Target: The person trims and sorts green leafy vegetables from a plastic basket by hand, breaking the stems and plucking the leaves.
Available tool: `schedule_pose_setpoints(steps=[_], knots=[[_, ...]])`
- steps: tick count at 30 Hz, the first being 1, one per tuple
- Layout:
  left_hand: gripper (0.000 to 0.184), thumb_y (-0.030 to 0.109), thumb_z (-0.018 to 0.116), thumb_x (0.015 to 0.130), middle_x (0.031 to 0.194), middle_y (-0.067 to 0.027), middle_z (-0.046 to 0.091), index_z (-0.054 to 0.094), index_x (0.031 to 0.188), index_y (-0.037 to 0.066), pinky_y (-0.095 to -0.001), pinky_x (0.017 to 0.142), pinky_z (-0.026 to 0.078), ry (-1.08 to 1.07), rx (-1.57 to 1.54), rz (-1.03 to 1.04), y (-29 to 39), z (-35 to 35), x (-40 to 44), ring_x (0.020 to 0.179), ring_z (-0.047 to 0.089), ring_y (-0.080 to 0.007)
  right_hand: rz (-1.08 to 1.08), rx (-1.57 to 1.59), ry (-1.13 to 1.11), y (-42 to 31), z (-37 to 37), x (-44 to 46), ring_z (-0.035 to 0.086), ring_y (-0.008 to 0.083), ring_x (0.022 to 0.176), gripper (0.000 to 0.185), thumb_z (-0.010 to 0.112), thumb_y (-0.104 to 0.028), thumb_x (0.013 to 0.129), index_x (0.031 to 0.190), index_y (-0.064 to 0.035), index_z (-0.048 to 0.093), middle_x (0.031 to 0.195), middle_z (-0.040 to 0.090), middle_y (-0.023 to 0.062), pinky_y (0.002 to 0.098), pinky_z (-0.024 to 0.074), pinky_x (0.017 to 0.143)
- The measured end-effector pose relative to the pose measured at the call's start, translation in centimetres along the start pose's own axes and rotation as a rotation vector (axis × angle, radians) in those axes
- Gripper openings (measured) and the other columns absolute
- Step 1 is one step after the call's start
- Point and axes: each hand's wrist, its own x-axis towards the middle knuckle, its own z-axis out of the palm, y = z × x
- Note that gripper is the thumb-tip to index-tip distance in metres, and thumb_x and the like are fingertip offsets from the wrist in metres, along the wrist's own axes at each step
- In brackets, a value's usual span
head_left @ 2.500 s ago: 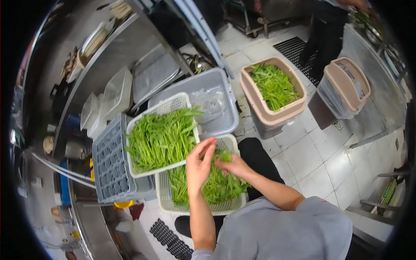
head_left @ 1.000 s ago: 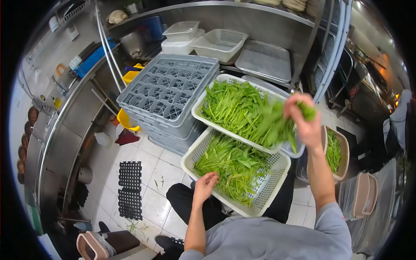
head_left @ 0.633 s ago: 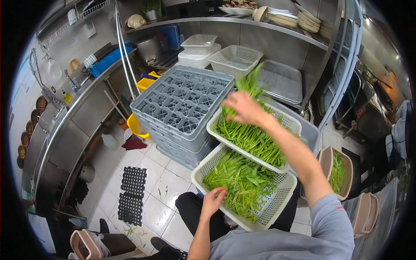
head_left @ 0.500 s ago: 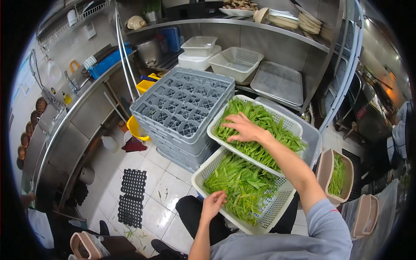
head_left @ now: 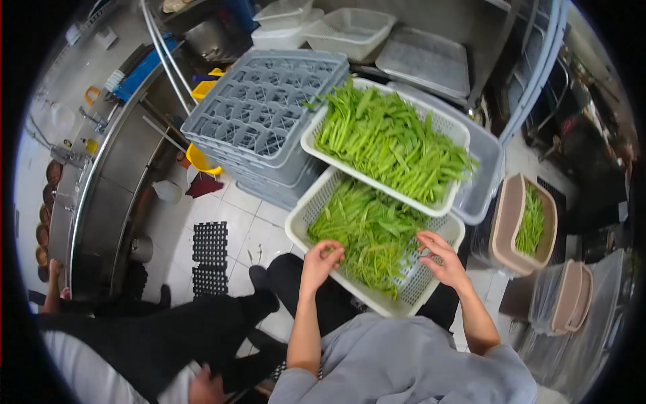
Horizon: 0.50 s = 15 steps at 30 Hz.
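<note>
My feed shows the right hand (head_left: 442,261) above the lower basket (head_left: 422,288), fingers (head_left: 435,242) apart; the left hand (head_left: 323,264) curls by its rim, fingertips meeting or not, I can't tell. Greens (head_left: 367,236) fill it, more heaped in the upper basket (head_left: 350,166).

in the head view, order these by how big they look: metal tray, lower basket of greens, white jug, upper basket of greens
1. Upper basket and lower basket: too alike to rank; the upper partly hides the lower
2. Metal tray
3. White jug
</note>
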Motion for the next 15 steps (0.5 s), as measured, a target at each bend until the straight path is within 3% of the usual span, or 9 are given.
schedule_pose_setpoints(steps=[3, 5, 6, 7, 9, 10, 15], knots=[[0.015, 0.011, 0.068, 0.090, 0.088, -0.0064, 0.070, 0.068, 0.099, -0.001, -0.0244, 0.063, 0.050, -0.002, -0.057, 0.048, 0.0, 0.9, 0.8, 0.077, 0.065, -0.0084, 0.136, -0.075, 0.091, 4.0, 1.5, -3.2, 0.063, 0.0195, 0.091, 0.048, 0.066, 0.002, 0.084, 0.131, -0.0056, 0.058, 0.127, 0.057, 0.0124, 0.0274, 0.0524, 0.074], [0.017, 0.012, 0.068, 0.090, 0.093, -0.0108, 0.070, 0.067, 0.099, -0.002, -0.0283, 0.065, 0.051, 0.030, 0.357, 0.239, 0.6, 1.4, 1.7, 0.076, 0.068, -0.0164, 0.127, -0.101, 0.177, 4.8, 2.2, -3.7, 0.064, 0.0196, 0.086, 0.044, 0.067, 0.001, 0.084, 0.127, -0.0051, 0.060, 0.120, 0.061, 0.0124, 0.0266, 0.0523, 0.070], [0.017, 0.011, 0.065, 0.088, 0.097, -0.0149, 0.069, 0.068, 0.100, -0.001, -0.0362, 0.071, 0.053, 0.056, 0.510, 0.274, 0.3, 1.6, 2.6, 0.081, 0.068, -0.0279, 0.118, -0.101, 0.238, 5.3, 2.5, -3.8, 0.065, 0.0192, 0.083, 0.041, 0.067, 0.001, 0.084, 0.125, -0.0048, 0.061, 0.116, 0.063, 0.0118, 0.0268, 0.0522, 0.068], [0.017, 0.011, 0.065, 0.088, 0.097, -0.0149, 0.069, 0.068, 0.100, -0.001, -0.0362, 0.071, 0.053, 0.047, 0.524, 0.276, -0.3, 1.8, 3.6, 0.081, 0.068, -0.0279, 0.105, -0.104, 0.302, 5.6, 2.8, -3.8, 0.065, 0.0189, 0.081, 0.039, 0.067, 0.001, 0.085, 0.123, -0.0046, 0.063, 0.112, 0.065, 0.0112, 0.0270, 0.0521, 0.066], [0.018, 0.010, 0.063, 0.086, 0.098, -0.0168, 0.068, 0.070, 0.100, 0.001, -0.0427, 0.079, 0.051, 0.172, 0.938, 0.487, -1.2, 2.1, 5.9, 0.090, 0.063, -0.0354, 0.114, -0.114, 0.367, 5.7, 3.2, -3.7, 0.065, 0.0171, 0.076, 0.036, 0.066, 0.001, 0.085, 0.121, -0.0040, 0.064, 0.108, 0.066, 0.0101, 0.0262, 0.0524, 0.064], [0.018, 0.010, 0.063, 0.084, 0.098, -0.0147, 0.066, 0.071, 0.098, 0.005, -0.0465, 0.083, 0.049, 0.145, 1.003, 0.446, -1.7, 2.2, 7.0, 0.096, 0.059, -0.0356, 0.143, -0.089, 0.381, 5.7, 3.2, -3.7, 0.066, 0.0165, 0.076, 0.035, 0.066, 0.000, 0.086, 0.121, -0.0038, 0.064, 0.108, 0.067, 0.0099, 0.0258, 0.0527, 0.064], [0.015, 0.012, 0.067, 0.082, 0.100, -0.0150, 0.065, 0.072, 0.095, 0.007, -0.0457, 0.084, 0.049, 0.056, 1.171, 0.416, -1.9, 2.7, 8.9, 0.098, 0.058, -0.0383, 0.168, -0.014, 0.427, 6.6, 2.7, -4.1, 0.066, 0.0143, 0.077, 0.034, 0.065, -0.001, 0.087, 0.120, -0.0042, 0.064, 0.107, 0.067, 0.0085, 0.0246, 0.0532, 0.064]])
